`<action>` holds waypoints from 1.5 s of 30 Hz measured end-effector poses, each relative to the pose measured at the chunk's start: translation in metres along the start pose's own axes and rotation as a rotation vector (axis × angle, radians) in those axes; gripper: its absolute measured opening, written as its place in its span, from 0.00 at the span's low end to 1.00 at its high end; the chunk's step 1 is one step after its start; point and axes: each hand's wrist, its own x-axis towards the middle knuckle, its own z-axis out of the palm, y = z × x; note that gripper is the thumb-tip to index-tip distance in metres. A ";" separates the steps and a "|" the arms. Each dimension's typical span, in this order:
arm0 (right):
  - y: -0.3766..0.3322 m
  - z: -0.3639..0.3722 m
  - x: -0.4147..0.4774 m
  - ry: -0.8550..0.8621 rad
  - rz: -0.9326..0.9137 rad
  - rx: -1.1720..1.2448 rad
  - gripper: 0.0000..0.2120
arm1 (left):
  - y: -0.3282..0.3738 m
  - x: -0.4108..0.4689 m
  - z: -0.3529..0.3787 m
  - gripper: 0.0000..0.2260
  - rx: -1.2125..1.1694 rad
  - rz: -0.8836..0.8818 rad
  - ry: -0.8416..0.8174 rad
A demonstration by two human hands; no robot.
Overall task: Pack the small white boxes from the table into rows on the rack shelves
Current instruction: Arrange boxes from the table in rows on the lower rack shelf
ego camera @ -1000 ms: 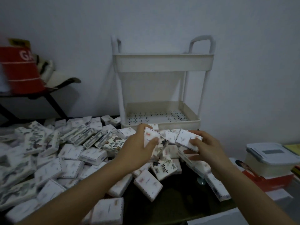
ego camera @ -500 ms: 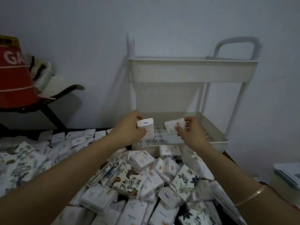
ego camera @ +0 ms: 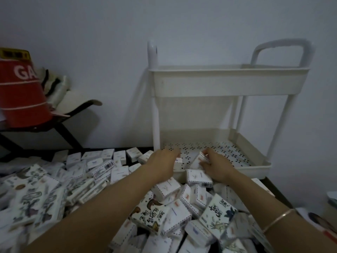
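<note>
Above the box-heaped surface (ego camera: 278,191), the left hand (ego camera: 161,166) grips one white box (ego camera: 178,164) and the right hand (ego camera: 218,167) pinches a tilted box (ego camera: 197,161), both over the rack's (ego camera: 228,84) lower shelf (ego camera: 231,149).

small white boxes (ego camera: 199,178) heaped, two-shelf rack (ego camera: 228,84) behind

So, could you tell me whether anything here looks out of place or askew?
The small white boxes lie in a jumbled heap on the table, many tilted and overlapping. At far left, a red bucket sits tilted on a chair. The rack's lower shelf shows no finished row yet.
</note>
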 end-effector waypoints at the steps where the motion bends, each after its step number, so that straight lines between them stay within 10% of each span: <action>1: -0.001 0.001 -0.001 0.011 0.000 0.006 0.16 | -0.001 0.001 0.000 0.18 -0.008 -0.004 -0.028; 17: 0.009 0.001 -0.014 0.054 -0.143 0.026 0.14 | 0.008 -0.004 -0.003 0.15 0.067 -0.059 -0.190; 30: -0.007 -0.005 0.003 -0.055 -0.059 0.078 0.16 | 0.000 -0.012 -0.006 0.07 0.364 0.114 -0.020; 45: -0.079 0.005 0.020 -0.386 -0.189 0.223 0.10 | -0.018 -0.046 -0.027 0.20 -0.149 0.007 0.095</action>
